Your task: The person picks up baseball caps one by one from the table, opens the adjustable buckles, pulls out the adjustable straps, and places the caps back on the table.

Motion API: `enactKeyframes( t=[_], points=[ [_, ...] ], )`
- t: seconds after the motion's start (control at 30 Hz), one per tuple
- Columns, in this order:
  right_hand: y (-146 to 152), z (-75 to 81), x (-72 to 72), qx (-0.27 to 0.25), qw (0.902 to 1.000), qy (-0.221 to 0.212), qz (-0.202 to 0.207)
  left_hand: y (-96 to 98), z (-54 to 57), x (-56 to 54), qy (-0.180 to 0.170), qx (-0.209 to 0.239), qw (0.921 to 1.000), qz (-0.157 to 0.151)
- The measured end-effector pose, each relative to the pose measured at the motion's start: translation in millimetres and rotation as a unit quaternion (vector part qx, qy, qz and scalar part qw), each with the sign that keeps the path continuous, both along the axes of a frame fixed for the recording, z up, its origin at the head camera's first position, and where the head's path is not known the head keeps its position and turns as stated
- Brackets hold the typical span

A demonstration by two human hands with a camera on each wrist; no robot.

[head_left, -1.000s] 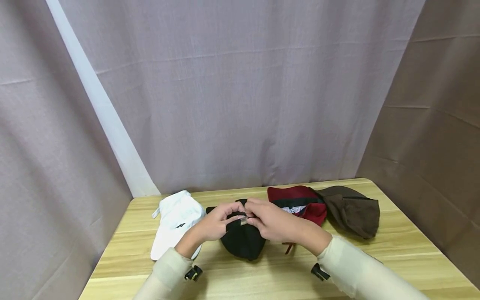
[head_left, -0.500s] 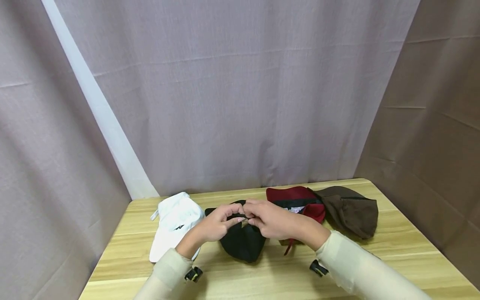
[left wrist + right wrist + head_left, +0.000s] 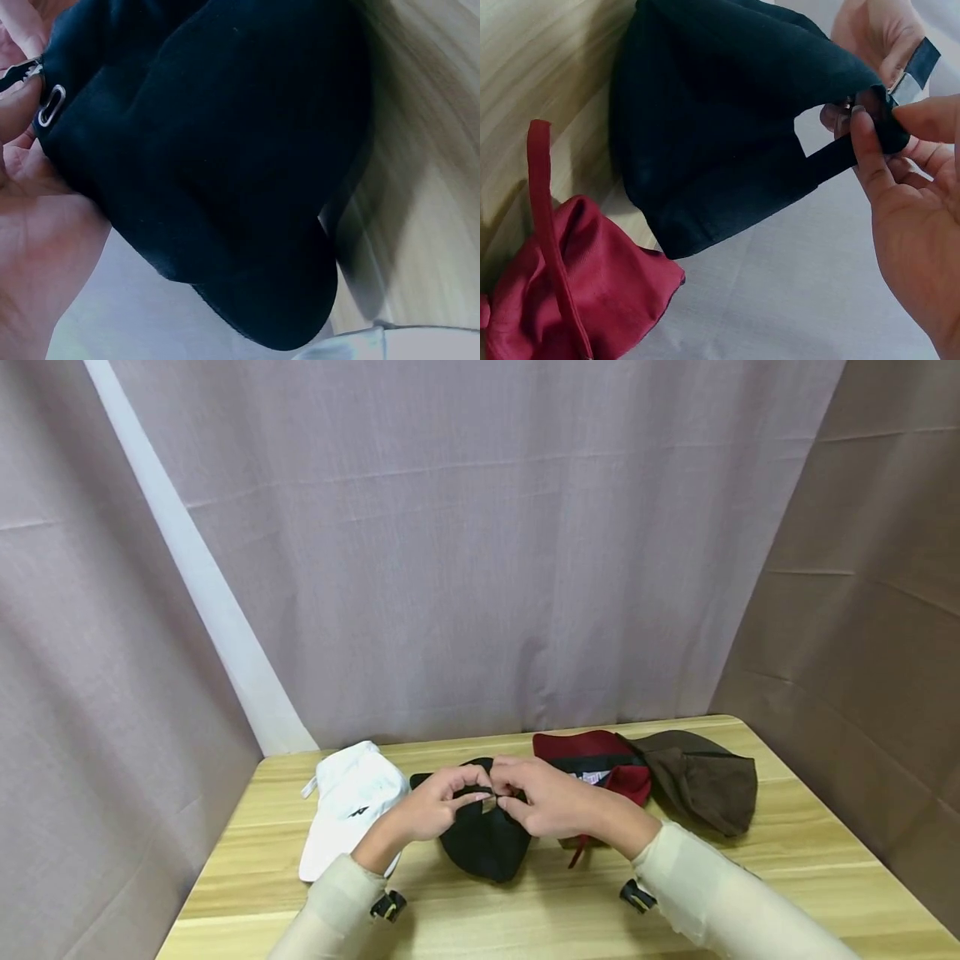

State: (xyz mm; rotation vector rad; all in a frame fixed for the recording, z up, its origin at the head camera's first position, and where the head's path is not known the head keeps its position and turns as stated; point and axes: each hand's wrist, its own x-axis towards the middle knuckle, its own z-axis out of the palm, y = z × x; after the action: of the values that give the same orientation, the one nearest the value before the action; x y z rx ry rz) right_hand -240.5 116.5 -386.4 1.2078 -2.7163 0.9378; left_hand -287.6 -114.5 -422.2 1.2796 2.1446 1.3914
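A black cap (image 3: 486, 847) stands at the middle of the table with its back strap towards the person. My left hand (image 3: 431, 806) pinches the cap's edge by the metal buckle (image 3: 907, 88). Opposite it, my right hand (image 3: 543, 797) pinches the strap (image 3: 832, 161) between thumb and fingers, the two hands' fingertips nearly meeting. In the right wrist view the strap passes at the buckle, its loose end sticking out beyond. A metal-rimmed eyelet (image 3: 52, 106) shows on the cap's edge in the left wrist view. The fingers partly hide the buckle.
On the left lies a white cap (image 3: 356, 797). A dark red cap (image 3: 581, 746) with a loose strap (image 3: 551, 240) lies right of the black one, overlapping a brown cap (image 3: 712, 785). All rest on the wooden table (image 3: 480, 927), with grey curtain (image 3: 450, 568) behind.
Both hands stay in nearly the same place on the black cap. Only the right hand's fingers shift slightly at the strap.
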Motion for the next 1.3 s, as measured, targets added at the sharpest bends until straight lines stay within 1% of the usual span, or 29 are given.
enactKeyframes(
  t=[0.1, 0.13, 0.17, 0.23, 0.3, 0.4, 0.47, 0.63, 0.83, 1.0, 1.13, 1.23, 1.3],
  points=[
    [-1.5, -3.4, -1.1, -0.011, 0.9999, 0.006, 0.005, -1.5, -2.4, 0.3, -0.040, 0.015, 0.9990, -0.013],
    [-2.0, -4.4, -1.3, -0.014, 0.9998, 0.009, 0.006, -1.9, -2.9, 0.5, -0.049, 0.019, 0.9985, -0.017],
    [-2.5, -5.4, -1.6, -0.016, 0.9998, 0.014, 0.005, -2.2, -3.2, 0.6, -0.052, 0.020, 0.9983, -0.019],
    [-3.3, -6.7, -1.8, -0.018, 0.9997, 0.019, 0.001, -2.0, -2.6, 0.7, -0.041, 0.017, 0.9988, -0.019],
    [-3.9, -6.3, -1.7, -0.018, 0.9996, 0.019, -0.005, -1.4, -1.3, 1.0, -0.023, 0.012, 0.9995, -0.019],
    [-4.8, -6.1, -2.1, -0.019, 0.9997, 0.011, -0.010, -0.9, 0.8, 1.2, 0.002, 0.003, 0.9999, -0.013],
    [-5.2, -5.2, -2.5, -0.018, 0.9998, 0.005, -0.011, -0.9, 1.4, 1.3, 0.011, 0.001, 0.9999, -0.010],
    [-6.1, -3.6, -3.3, -0.014, 0.9997, 0.006, -0.016, -1.7, 1.1, 1.3, 0.023, 0.002, 0.9997, -0.001],
    [-8.5, -6.3, -2.6, -0.017, 0.9993, 0.028, -0.017, -3.2, 1.2, 3.7, 0.031, 0.000, 0.9995, 0.009],
    [-10.0, -6.9, -1.8, -0.022, 0.9981, 0.053, -0.024, -2.9, 0.9, 2.9, 0.043, 0.002, 0.9990, 0.014],
    [-12.5, -8.4, 1.4, -0.016, 0.9944, 0.088, -0.056, -2.9, 0.6, 0.0, 0.040, 0.002, 0.9991, 0.014],
    [-15.3, -10.4, 6.7, 0.005, 0.9861, 0.135, -0.097, -4.2, -0.5, -2.7, 0.031, 0.001, 0.9994, 0.013],
    [-17.3, -11.3, 10.5, 0.022, 0.9765, 0.176, -0.122, -5.1, -0.6, -4.0, 0.028, 0.000, 0.9995, 0.014]
  ],
)
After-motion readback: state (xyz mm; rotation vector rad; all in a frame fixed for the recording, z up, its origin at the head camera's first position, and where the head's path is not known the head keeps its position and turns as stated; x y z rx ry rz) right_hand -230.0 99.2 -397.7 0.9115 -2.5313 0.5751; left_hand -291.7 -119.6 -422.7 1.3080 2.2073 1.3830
